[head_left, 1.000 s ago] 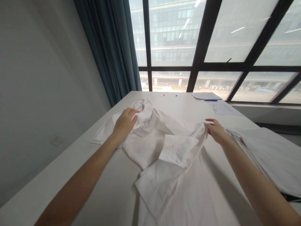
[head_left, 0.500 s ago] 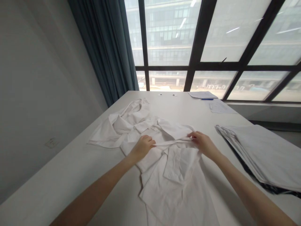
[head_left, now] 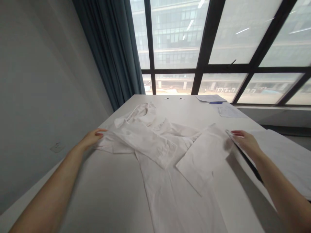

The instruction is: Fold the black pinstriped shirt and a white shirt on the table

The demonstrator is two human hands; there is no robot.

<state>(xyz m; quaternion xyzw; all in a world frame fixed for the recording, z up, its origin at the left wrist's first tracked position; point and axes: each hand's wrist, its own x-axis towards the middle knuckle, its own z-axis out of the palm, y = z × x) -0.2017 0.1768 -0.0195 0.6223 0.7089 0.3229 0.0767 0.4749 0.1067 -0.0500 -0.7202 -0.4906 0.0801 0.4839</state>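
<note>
A white shirt lies across the table, its lower part running toward me and its upper part creased in the middle. My left hand is out at the left side, fingers closed on the thin edge of white cloth that stretches toward it. My right hand is far to the right, its fingers pinched at the raised right end of the shirt, beside the cloth stack. Some of that contact is blurred. Crumpled white cloth lies behind the shirt at the left; whether it is a separate garment is unclear.
Folded white cloth with a dark underside lies at the right, partly behind my right arm. Papers and a blue pen rest at the table's far right. Beyond the white table are a blue curtain and windows.
My hands have moved apart from the middle of the shirt, the left outward to the left and the right outward to the right. The upper cloth is now spread wider.
</note>
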